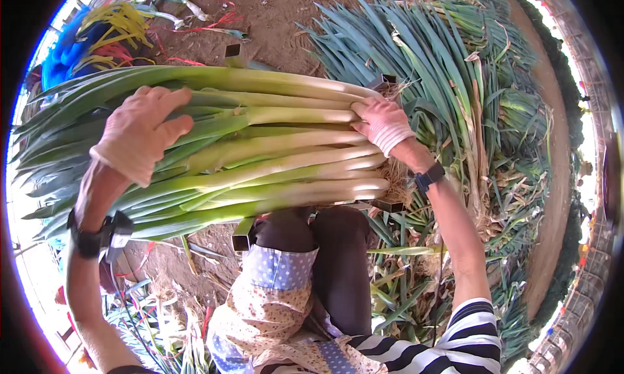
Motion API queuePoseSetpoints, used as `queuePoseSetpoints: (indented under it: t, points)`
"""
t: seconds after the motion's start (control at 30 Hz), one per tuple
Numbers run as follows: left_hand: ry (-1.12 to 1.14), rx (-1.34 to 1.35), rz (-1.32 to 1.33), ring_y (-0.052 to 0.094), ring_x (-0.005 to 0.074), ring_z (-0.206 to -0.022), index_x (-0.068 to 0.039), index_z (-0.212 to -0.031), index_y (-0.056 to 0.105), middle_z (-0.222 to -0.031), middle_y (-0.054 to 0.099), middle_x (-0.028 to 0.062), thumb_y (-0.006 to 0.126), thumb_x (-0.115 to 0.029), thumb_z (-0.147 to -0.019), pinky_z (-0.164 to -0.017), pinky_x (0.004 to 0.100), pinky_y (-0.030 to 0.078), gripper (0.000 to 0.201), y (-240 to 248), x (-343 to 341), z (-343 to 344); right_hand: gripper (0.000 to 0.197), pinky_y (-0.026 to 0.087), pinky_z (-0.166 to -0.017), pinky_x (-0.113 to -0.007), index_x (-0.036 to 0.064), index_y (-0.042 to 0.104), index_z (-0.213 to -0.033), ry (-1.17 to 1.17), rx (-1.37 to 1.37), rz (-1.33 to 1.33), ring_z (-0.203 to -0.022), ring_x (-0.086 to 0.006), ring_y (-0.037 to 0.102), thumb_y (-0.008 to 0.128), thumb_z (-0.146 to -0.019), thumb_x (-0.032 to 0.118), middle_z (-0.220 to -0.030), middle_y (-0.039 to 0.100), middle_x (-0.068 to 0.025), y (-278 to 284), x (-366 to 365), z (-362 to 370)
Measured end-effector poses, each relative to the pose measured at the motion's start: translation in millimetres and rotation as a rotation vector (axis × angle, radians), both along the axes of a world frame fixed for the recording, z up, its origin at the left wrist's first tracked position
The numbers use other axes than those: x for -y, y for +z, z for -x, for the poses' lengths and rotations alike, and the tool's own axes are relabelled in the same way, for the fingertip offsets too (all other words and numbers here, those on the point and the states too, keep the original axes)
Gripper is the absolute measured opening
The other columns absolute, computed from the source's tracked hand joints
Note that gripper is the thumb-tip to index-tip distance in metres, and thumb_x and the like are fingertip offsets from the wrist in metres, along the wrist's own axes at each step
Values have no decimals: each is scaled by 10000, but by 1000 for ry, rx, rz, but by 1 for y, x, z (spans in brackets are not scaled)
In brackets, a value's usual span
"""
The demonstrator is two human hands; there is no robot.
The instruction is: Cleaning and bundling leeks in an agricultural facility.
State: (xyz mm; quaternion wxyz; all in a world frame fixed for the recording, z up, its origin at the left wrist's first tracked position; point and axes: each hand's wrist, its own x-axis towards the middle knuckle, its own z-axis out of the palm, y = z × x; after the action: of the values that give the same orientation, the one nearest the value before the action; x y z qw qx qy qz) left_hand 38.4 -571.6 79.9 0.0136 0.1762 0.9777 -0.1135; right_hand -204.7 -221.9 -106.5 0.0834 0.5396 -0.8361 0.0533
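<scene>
Leeks [279,142] hide most of the square-tubed frame [244,228] underneath.

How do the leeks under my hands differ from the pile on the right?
The leeks lie neatly side by side; the pile is messier, with dry leaves mixed in. The leeks show long pale stems; the pile looks mostly green. Both are long-leaved.

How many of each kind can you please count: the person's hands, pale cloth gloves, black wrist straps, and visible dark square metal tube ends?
Person's hands: 2
Pale cloth gloves: 2
Black wrist straps: 2
Visible dark square metal tube ends: 4
Total: 10
</scene>
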Motion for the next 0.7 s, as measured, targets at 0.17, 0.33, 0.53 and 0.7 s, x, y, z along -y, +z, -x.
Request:
queuePoseSetpoints:
  t: [0.17, 0.33, 0.53, 0.7]
  points:
    - [441, 51, -151, 498, 327, -1105, -66, -1205, 576, -1136, 579, 109, 688, -420, -740, -971, 403, 381, 596, 13, -37, 3, 323, 496, -591, -364, 121, 569, -874, -38, -146, -40, -724, -249, 564, 678, -772, 408, -762, 563, -58, 14, 8, -7]
    - [407, 18, 12, 515, 311, -1016, -107, -1239, 570, -1034, 573, 119, 673, -374, -746, -889, 434, 408, 570, -1, -42, 4, 245, 513, -626, -367, 107, 605, -865, -298, 260, 29, -741, -214, 598, 704, -772, 310, -770, 616, -68, 18, 12, 1]
    - [332, -103, -80, 544, 290, -957, -151, -1151, 621, -954, 586, 102, 629, -317, -819, -826, 401, 431, 371, -38, -11, 23, 302, 508, -751, -435, 90, 629, -880, -216, 129, -254, -889, -329, 607, 684, -751, 357, -875, 635, -155, 9, 22, 3]
    - [361, -109, -109, 545, 308, -962, -166, -1164, 620, -952, 586, 107, 645, -289, -812, -823, 424, 446, 375, -47, 2, 24, 393, 495, -764, -417, 109, 615, -1018, -302, 122, -93, -927, -313, 600, 676, -773, 411, -957, 633, -137, 32, 24, -42]
